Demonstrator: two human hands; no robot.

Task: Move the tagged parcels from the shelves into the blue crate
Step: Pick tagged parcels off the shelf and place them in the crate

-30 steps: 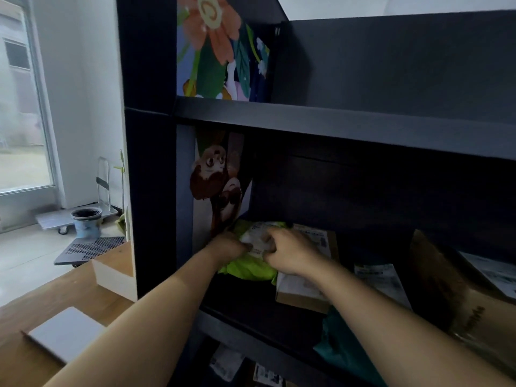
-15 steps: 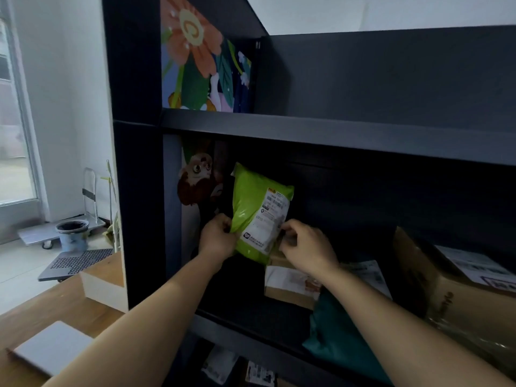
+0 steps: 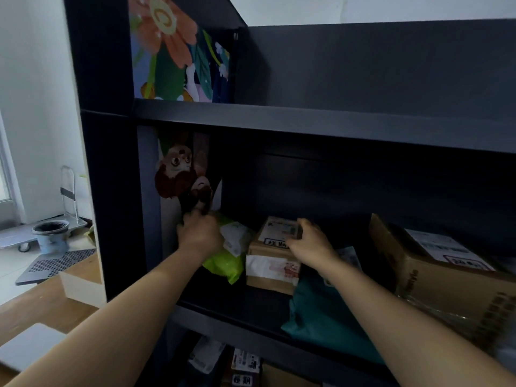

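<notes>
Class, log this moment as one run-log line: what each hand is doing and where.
left hand: on green mailer bag, lying on shelf | right hand: gripping small cardboard box | blue crate: not in view

A: so what's different from half a second back?

B: the lime green mailer bag (image 3: 225, 263) isn't standing up anymore. It was held upright with its label facing out, now it's lying flat on the shelf at the left end, just beside the small cardboard box (image 3: 272, 259).

A: and the hands?

B: left hand (image 3: 198, 235) went down with the bag and sits on its far left end, against the side wall. The right hand (image 3: 310, 243) let go of the bag's edge and slid right onto the top of the small cardboard box, fingers curled over its far right corner.
</notes>
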